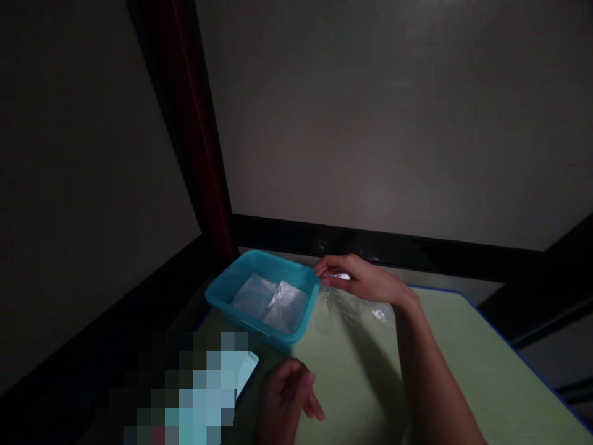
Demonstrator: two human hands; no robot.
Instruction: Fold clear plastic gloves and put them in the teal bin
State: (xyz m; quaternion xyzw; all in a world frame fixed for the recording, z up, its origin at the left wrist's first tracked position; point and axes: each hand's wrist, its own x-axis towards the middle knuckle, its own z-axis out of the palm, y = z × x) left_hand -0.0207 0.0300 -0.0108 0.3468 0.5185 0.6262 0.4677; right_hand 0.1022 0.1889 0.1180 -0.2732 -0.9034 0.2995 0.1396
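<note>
My right hand (364,278) is over the table beside the right rim of a blue plastic basin (223,306). Its thumb and fingers pinch a thin clear plastic bag (380,314), which trails below and behind the hand on the tabletop. Flat clear plastic bags (266,301) lie inside the basin. Nearer to me, my left hand (291,392) hovers in front of the basin, palm turned inward. Its fingers are loosely curled and apart, with nothing seen in them.
The light green table (445,346) has a blue edge. A grey wall panel (393,136) with a dark lower rail stands behind it, and a dark red post (204,142) rises at the back left. A lit, pixelated phone-like object (248,371) lies left of my left hand.
</note>
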